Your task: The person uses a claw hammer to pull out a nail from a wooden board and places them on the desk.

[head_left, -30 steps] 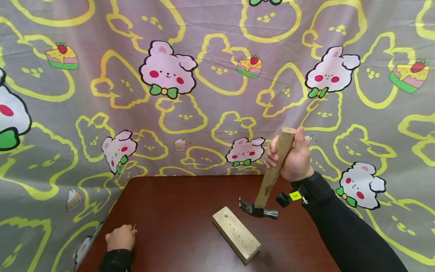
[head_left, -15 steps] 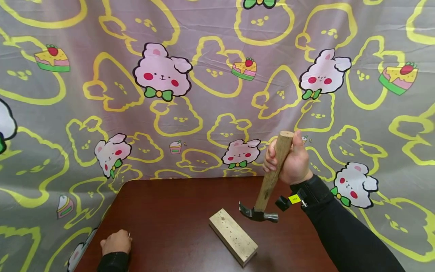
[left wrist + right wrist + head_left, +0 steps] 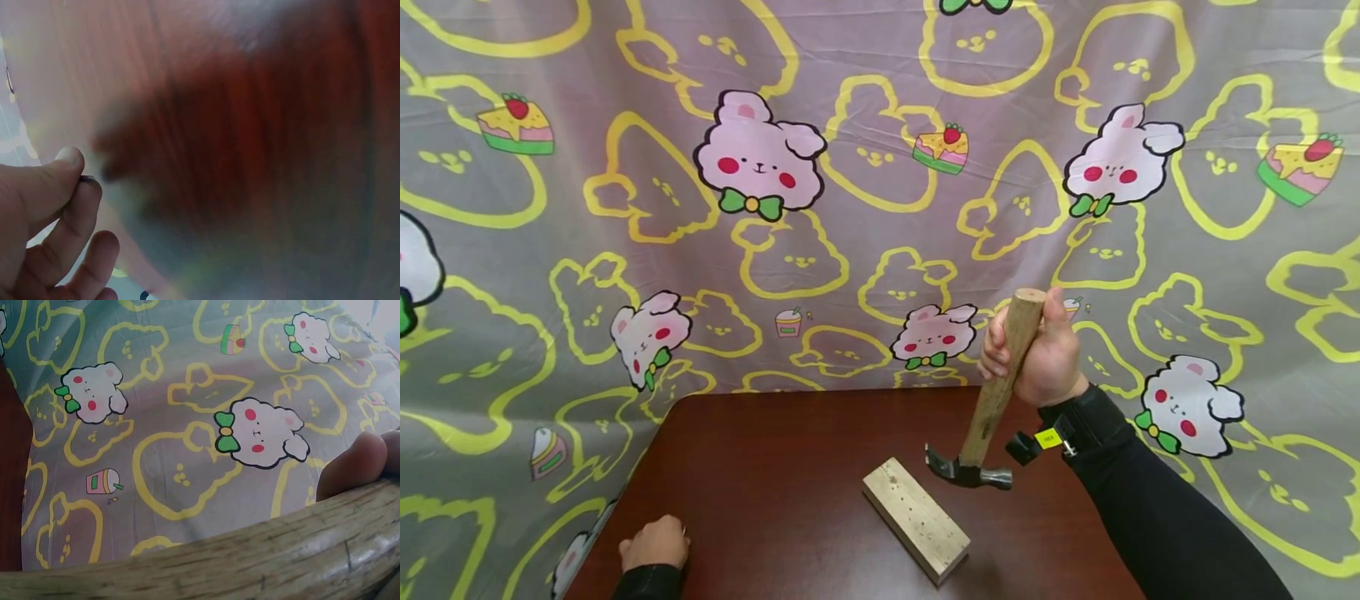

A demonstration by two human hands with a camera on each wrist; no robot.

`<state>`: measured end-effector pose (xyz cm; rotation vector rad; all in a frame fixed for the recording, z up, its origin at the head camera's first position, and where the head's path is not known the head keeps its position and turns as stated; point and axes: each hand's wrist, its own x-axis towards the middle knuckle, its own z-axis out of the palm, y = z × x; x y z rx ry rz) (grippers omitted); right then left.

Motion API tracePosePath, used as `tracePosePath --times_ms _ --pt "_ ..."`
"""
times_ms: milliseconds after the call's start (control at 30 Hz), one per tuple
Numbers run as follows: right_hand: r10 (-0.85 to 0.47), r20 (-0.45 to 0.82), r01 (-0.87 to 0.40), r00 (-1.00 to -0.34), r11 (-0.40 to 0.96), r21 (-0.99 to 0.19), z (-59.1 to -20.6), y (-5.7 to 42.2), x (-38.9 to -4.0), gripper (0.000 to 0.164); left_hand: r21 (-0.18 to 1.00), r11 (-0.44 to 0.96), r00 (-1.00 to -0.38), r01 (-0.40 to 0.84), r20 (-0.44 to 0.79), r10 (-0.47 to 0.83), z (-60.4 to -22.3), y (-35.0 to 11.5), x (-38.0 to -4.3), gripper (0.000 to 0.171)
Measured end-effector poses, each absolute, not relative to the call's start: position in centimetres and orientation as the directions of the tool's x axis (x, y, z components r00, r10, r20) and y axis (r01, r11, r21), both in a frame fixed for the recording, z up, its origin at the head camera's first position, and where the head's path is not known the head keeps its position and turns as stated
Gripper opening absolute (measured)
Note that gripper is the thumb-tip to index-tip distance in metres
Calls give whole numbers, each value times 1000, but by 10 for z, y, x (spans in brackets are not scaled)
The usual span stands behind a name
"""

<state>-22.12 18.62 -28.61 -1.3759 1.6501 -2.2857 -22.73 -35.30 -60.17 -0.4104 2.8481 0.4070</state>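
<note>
My right hand (image 3: 1051, 360) grips the wooden handle of a claw hammer (image 3: 988, 417), fingers wrapped round it and handle end upward. The hammer's metal head hangs low, just right of a wooden block (image 3: 917, 518), and looks apart from it. Small dark marks dot the block's top. At the table's left side, my left hand (image 3: 657, 543) pinches a thin nail (image 3: 87, 179) between thumb and forefinger; only its dark end shows in the left wrist view. The right wrist view has the handle close up, with a fingertip (image 3: 359, 462) over it.
A reddish-brown table (image 3: 775, 467) lies under both hands. Behind it and at its sides hangs a grey curtain (image 3: 865, 225) with cartoon rabbits. A small black device with a yellow label (image 3: 1048, 438) sits at my right wrist.
The head view has shifted slightly, so the block and left hand appear a little lower and further left. The hammer stays raised in the right hand and the left hand keeps its pinch.
</note>
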Motion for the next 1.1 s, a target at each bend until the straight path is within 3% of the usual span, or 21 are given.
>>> tracePosePath --times_ms 900,1000,1100 --pt "-458 623 -453 -634 -433 -779 -289 190 -217 73 229 919 -931 -320 -258 -260 -597 -345 -219 11" --pt "-464 622 -443 -632 -443 -780 -290 191 -217 73 212 923 -929 -321 -257 -265 -593 -344 -220 17" --pt "-466 618 -443 -633 -437 -783 -290 192 -217 73 205 923 -937 -327 -197 -288 -585 -339 -224 38"
